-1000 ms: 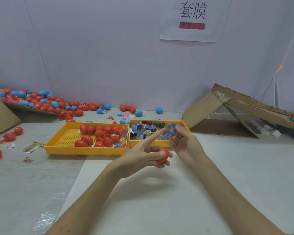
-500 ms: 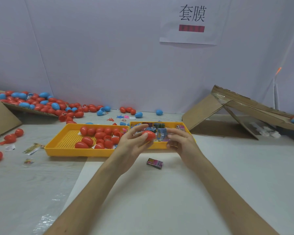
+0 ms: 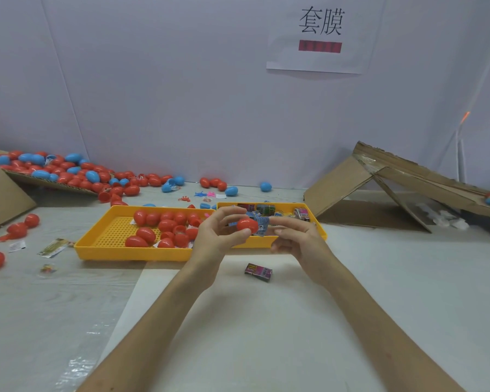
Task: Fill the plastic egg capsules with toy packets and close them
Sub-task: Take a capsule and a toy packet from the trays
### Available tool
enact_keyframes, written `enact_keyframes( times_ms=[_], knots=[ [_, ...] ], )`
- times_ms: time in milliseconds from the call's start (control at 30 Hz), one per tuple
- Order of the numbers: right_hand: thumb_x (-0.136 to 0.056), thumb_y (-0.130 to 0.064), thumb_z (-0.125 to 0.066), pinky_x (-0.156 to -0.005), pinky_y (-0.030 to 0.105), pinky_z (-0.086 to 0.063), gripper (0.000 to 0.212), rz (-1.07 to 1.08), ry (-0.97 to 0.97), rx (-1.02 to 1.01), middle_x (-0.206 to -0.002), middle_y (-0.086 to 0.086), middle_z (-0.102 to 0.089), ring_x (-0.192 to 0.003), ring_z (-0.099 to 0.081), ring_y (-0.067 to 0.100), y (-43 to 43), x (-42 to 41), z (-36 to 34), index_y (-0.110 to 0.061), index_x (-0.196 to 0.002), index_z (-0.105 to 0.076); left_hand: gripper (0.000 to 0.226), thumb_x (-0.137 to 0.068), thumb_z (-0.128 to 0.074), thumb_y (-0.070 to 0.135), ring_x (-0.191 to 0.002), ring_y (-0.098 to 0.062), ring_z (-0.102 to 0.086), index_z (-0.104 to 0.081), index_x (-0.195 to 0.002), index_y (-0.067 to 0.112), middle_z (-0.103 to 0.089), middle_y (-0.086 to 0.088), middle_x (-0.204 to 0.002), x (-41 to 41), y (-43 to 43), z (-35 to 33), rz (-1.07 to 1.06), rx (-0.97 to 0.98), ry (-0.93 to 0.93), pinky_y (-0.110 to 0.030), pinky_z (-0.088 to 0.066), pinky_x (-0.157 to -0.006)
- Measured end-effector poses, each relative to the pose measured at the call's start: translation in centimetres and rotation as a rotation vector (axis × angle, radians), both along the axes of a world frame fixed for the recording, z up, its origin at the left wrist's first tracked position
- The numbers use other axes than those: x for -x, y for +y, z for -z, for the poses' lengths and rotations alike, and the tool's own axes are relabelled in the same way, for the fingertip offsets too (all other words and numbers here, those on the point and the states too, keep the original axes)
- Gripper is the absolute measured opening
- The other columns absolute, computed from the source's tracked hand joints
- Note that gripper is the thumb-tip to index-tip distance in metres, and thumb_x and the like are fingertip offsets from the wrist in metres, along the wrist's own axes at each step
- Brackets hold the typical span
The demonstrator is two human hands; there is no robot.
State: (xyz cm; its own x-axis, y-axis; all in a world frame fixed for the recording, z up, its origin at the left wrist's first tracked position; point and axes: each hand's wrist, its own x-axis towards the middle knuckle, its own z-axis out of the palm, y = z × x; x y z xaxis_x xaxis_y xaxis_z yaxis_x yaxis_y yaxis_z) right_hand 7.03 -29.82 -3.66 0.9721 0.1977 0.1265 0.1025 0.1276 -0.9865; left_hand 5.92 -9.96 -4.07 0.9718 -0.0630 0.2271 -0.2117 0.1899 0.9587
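Yellow tray (image 3: pixel 96 246): moulded plastic, semi-matt, perforated floor. Red eggs (image 3: pixel 146 234) in it: smooth glossy plastic, clear highlights. Same finish on the red egg capsule (image 3: pixel 247 225) just past the tray's right end. Blue packet (image 3: pixel 262 222) touching it: printed film, slight sheen. Cardboard (image 3: pixel 340 185) well right of tray: raw brown, rough torn edges. White sheet (image 3: pixel 266 335) in front of tray: smooth, matt. Tabletop (image 3: pixel 25 306) front-left of tray: pale wood grain.

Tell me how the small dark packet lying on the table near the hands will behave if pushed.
The packet lies flat, so it would probably slide, not roll. It looks small and thin, so likely light. The table looks smooth, so a nudge may send it skidding.
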Motion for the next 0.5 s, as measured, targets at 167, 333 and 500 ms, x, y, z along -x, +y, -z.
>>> enact_keyframes(
  times_ms=[167, 333, 500],
  knots=[
    [-0.097, -0.001, -0.058, -0.070, 0.031, -0.059, 0.023, 0.037, -0.056, 0.069, -0.092, 0.009, -0.077, -0.061, -0.069, 0.023, 0.30, 0.22, 0.09, -0.015, -0.101, -0.075, 0.044, -0.080, -0.080, -0.003, -0.098, -0.007, -0.071, -0.071, -0.100, 0.035, -0.074, 0.014, -0.103, -0.02, -0.09, 0.17, -0.044, -0.093, -0.071, -0.029, -0.060, -0.083],
    [-0.090, -0.003, -0.071, -0.066, 0.027, -0.058, 0.010, 0.125, -0.174, 0.144, -0.080, 0.007, -0.077, -0.065, -0.073, 0.021, 0.69, 0.46, 0.39, -0.010, -0.096, -0.074, 0.040, -0.078, -0.080, -0.005, -0.103, -0.003, -0.067, -0.071, -0.102, 0.026, -0.072, 0.015, -0.103, 0.22, -0.48, 0.37, -0.081, -0.253, -0.161, -0.023, -0.057, -0.082],
    [-0.083, -0.006, -0.080, -0.065, 0.025, -0.055, 0.015, 0.155, -0.250, 0.189, -0.076, 0.001, -0.073, -0.066, -0.069, 0.017, 0.70, 0.48, 0.17, -0.020, -0.078, -0.076, 0.038, -0.078, -0.083, -0.002, -0.102, -0.003, -0.066, -0.070, -0.102, 0.024, -0.072, 0.011, -0.104, 0.21, -0.67, 0.55, -0.096, -0.311, -0.202, -0.021, -0.057, -0.080]
  ],
)
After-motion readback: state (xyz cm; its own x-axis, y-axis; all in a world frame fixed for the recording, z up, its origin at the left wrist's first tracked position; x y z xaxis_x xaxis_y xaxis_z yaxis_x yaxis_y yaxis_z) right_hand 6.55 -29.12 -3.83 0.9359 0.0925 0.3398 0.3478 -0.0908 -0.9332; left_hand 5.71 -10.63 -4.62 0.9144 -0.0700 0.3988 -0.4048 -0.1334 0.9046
